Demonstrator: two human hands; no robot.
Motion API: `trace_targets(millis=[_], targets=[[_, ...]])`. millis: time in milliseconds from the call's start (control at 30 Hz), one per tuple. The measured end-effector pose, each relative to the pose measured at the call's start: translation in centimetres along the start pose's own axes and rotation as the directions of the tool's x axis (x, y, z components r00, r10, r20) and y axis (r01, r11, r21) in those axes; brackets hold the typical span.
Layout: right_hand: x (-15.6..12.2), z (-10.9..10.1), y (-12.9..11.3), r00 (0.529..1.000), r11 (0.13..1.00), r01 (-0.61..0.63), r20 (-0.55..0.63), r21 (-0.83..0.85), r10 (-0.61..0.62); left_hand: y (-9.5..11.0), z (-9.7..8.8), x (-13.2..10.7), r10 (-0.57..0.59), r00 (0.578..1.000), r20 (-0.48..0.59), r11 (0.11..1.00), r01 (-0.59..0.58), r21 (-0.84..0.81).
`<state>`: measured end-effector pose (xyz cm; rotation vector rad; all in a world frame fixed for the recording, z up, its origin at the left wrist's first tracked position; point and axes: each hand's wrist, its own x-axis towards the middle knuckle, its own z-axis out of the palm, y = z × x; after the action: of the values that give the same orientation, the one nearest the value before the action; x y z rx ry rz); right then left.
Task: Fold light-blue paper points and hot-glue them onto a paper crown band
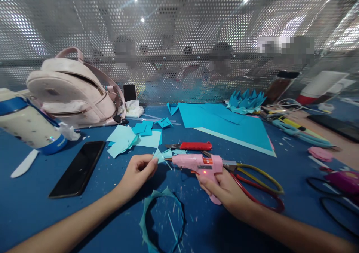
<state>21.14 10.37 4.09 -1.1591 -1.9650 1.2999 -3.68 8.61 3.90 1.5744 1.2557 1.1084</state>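
Observation:
My right hand (221, 193) is wrapped round the handle of a pink hot glue gun (193, 162), whose small light glows. The gun's nozzle points left and meets a small folded piece of light blue paper (159, 155). My left hand (140, 172) pinches that piece between thumb and fingertips. Below, a ring of folded blue paper (143, 215) lies on the table. Just behind the gun are a red-handled cutter (195, 146) and scissors (259, 174) with yellow and red handles, partly hidden by the gun and hand.
Light blue paper squares (122, 137) and large blue sheets (224, 120) lie farther back, near a spiky blue paper piece (246, 100). At left are a phone (78, 168), a bottle (33, 124) and a pink backpack (73, 92). A perforated metal panel (174, 28) stands behind.

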Motion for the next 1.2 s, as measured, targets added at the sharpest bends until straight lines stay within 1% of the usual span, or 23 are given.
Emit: trace_targets(millis=[167,367,833,1100,1200], targets=[[0.00,-0.04,-0.18,1.000,1.000,-0.022,0.003,0.002,0.022,0.12,-0.06,0.04,0.004,1.000,-0.007,1.000,-0.004,0.000],[0.01,-0.04,0.05,1.000,1.000,0.003,-0.001,-0.011,-0.003,0.03,-0.08,-0.03,0.007,1.000,-0.027,1.000,-0.007,0.007],[-0.02,0.08,0.60,1.000,1.000,0.010,-0.015,0.013,-0.009,-0.42,-0.24,-0.24,0.010,0.999,-0.042,1.000,-0.010,0.000],[0.10,0.24,0.80,0.999,0.997,-0.037,-0.009,0.071,0.038,-0.39,-0.26,-0.29,0.014,0.999,-0.029,1.000,-0.015,-0.016],[0.10,0.26,0.72,0.999,0.997,-0.040,-0.007,0.068,0.040,-0.23,-0.22,-0.29,0.011,1.000,-0.029,1.000,-0.011,-0.019]])
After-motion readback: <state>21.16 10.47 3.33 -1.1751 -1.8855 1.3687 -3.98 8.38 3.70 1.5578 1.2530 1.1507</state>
